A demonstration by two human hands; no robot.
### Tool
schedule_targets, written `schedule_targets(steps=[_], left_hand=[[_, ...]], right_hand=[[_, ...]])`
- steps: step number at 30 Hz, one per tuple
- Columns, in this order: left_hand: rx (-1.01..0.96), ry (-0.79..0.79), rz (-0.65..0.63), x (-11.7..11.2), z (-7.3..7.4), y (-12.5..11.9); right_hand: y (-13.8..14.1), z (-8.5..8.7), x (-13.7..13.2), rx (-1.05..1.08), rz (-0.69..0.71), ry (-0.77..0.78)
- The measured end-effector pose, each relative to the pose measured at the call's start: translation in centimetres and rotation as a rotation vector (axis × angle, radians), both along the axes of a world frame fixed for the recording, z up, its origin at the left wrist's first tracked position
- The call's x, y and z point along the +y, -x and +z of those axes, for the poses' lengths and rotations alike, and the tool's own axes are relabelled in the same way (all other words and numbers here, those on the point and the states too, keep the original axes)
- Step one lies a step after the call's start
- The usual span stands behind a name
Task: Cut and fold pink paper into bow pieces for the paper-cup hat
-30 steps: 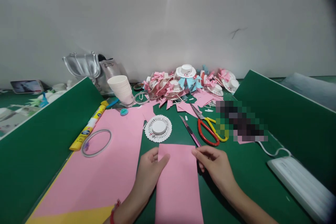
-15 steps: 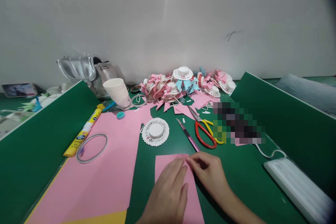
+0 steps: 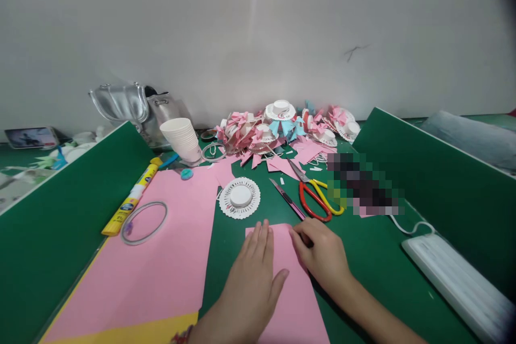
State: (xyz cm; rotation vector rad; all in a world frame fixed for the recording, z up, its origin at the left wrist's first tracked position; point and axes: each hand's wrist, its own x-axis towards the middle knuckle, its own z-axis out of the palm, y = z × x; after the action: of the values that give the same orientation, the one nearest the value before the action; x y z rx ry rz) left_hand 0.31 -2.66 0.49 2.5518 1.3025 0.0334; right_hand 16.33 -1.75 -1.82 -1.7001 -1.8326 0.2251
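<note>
Pink rectangular sheet of smooth paper [image 3: 293,301] under both hands. The sheet is laid on the matt green tabletop [image 3: 371,285], directly before the person, with its near end cut off by the lower border of the view. The left hand [image 3: 252,279] is spread flat upon it, fingers extended and nothing clenched. At the sheet's far right corner, which is slightly lifted, the paper appears to be pinched between thumb and forefinger of the right hand [image 3: 322,252]; the remaining fingers are curled.

Handling: the sheet is judged light, flexible and easily creased or torn, with little tendency to slip under a flat palm. It is best grasped at its edges or corners.

Lettering: on the yellow cylindrical tube [image 3: 129,201] at the left, a dark blue label is borne, its print too small to be read. Red print on the white paper hat-like piece [image 3: 281,109] at the rear is likewise illegible. No brand can be made out.
</note>
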Motion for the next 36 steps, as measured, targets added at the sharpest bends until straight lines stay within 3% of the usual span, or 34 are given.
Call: schedule_targets(steps=[4, 9, 17, 21, 25, 27, 36], left_hand=[[-0.019, -0.078, -0.042, 0.1, -0.6, 0.7], [0.027, -0.222, 0.016, -0.9, -1.6, 2.5], [0.108, -0.383, 0.001, -1.5, -1.9, 3.7], [0.108, -0.414, -0.001, -1.6, -2.0, 3.6], [0.112, -0.413, -0.003, -1.6, -1.9, 3.5], [0.111, -0.410, -0.001, -1.5, -1.8, 3.5], [0.100, -0.405, 0.006, -1.7, -1.6, 3.5]], right_hand=[[0.0, 0.3, 0.2, -0.096, -0.047, -0.034], [-0.2, 0.4, 0.5, -0.111, -0.061, -0.014], [0.2, 0.5, 0.2, -0.126, -0.067, 0.038], [-3.1, 1.8, 1.8, -0.138, -0.067, 0.002], [-9.0, 2.7, 4.4, -0.265, -0.414, -0.042], [-10.9, 2.4, 5.2, -0.265, -0.474, -0.002], [-12.3, 0.6, 6.2, -0.248, -0.483, 0.040]])
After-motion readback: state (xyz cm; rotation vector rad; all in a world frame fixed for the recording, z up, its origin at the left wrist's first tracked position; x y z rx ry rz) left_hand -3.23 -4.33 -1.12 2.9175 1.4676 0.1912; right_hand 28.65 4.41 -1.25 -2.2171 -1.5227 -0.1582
